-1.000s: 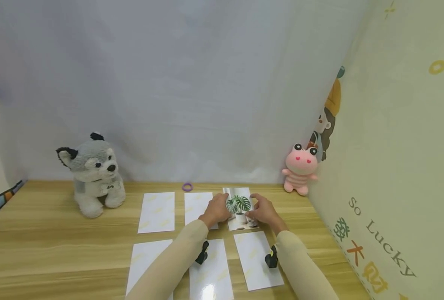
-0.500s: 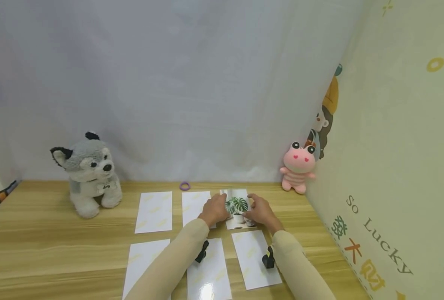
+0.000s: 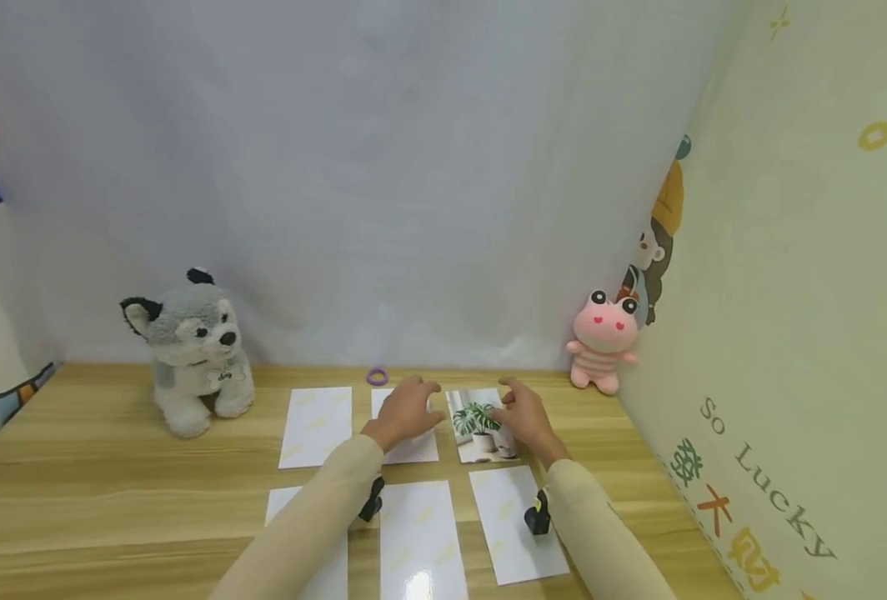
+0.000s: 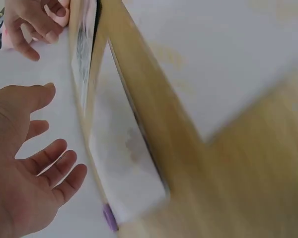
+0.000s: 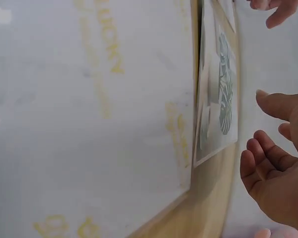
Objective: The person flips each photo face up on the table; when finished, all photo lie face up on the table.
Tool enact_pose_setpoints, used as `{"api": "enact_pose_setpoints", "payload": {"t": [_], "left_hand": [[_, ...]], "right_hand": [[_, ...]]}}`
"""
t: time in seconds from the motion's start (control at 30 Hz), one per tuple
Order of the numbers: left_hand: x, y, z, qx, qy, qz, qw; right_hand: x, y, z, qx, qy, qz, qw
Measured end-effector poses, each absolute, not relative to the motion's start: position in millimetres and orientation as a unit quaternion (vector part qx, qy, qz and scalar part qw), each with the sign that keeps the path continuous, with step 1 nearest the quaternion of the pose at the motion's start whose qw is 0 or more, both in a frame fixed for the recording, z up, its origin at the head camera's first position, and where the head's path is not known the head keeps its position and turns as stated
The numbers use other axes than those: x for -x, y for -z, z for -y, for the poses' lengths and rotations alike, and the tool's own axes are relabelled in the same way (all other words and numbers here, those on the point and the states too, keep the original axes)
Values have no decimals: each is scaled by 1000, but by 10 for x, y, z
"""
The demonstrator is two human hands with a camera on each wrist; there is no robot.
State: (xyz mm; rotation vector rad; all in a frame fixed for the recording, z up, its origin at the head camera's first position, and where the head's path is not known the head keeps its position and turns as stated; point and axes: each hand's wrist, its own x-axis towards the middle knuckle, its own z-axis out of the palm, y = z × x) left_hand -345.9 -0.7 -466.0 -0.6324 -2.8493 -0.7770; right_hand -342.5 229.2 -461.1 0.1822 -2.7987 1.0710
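A photo card of a potted monstera point(image 3: 483, 446) lies face up on the wooden table, at the right end of the back row. My left hand point(image 3: 406, 412) is over the white card point(image 3: 413, 452) to its left and hides part of it. Its fingers are spread and loosely bent around nothing, as the left wrist view of the hand point(image 4: 35, 173) shows. By the right edge of the photo card is my right hand point(image 3: 526, 417), its thumb overlapping the picture from above. In the right wrist view this hand point(image 5: 278, 173) has nothing between thumb and loosely bent fingers.
Another white card point(image 3: 316, 427) lies at the back left. In front are three more, the middle one point(image 3: 423, 533) and right one point(image 3: 518, 525) among them. A purple ring point(image 3: 377, 377), plush husky point(image 3: 199, 358) and pink plush frog point(image 3: 603, 342) stand along the back.
My left hand has come away from the photo card and moved left over the neighbouring white card. The right hand stays near the card's right edge, its fingers a little more spread.
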Motion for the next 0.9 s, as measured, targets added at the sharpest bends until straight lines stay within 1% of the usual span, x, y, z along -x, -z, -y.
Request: {"api": "enact_pose_setpoints", "payload": {"t": [0.17,0.33,0.47,0.7,0.9], "left_hand": [[3424,4608,371,256,183,949,20],[3318,4616,603,268,177,947,-19],[3222,4618,707,284,167,944,-21],[3122,4633,807,304,144,942,-9],[3069,4674,856,303,141,943,1]], "right_hand": [[3465,4563,-2195,-73,-364,928,45],[3507,4581,-2073,-77,-375,924,14],[3559,4612,-1954,-100,-368,924,0],[3653,4669,-1698,-170,-316,933,-10],[3722,4688,-1479,-175,-265,948,-23]]}}
